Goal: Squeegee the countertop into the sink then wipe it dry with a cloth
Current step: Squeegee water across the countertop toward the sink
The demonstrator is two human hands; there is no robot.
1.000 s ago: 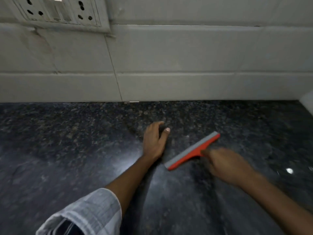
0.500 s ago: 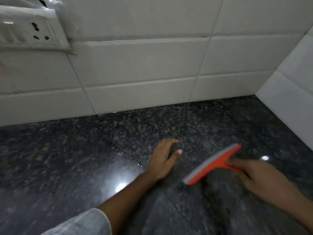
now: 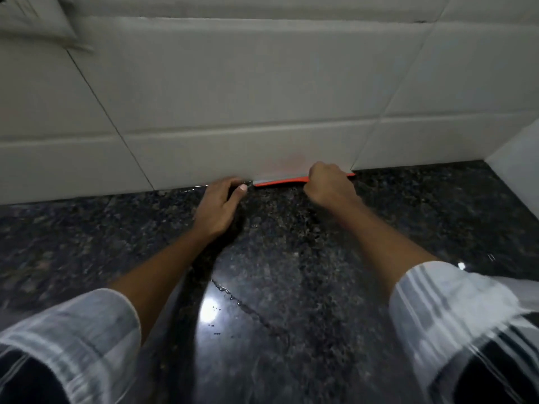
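Orange squeegee, black-speckled countertop, white tiles

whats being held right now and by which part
The right hand is closed around the handle of the orange squeegee. The left hand holds nothing; it rests on the countertop.

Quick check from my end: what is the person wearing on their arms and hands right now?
Both hands are bare: no gloves, rings or watch show on the left hand or right hand. The forearms are uncovered. Each arm has a light grey-white striped sleeve pushed up towards the elbow, the left sleeve and right sleeve, with darker bands nearer the camera.
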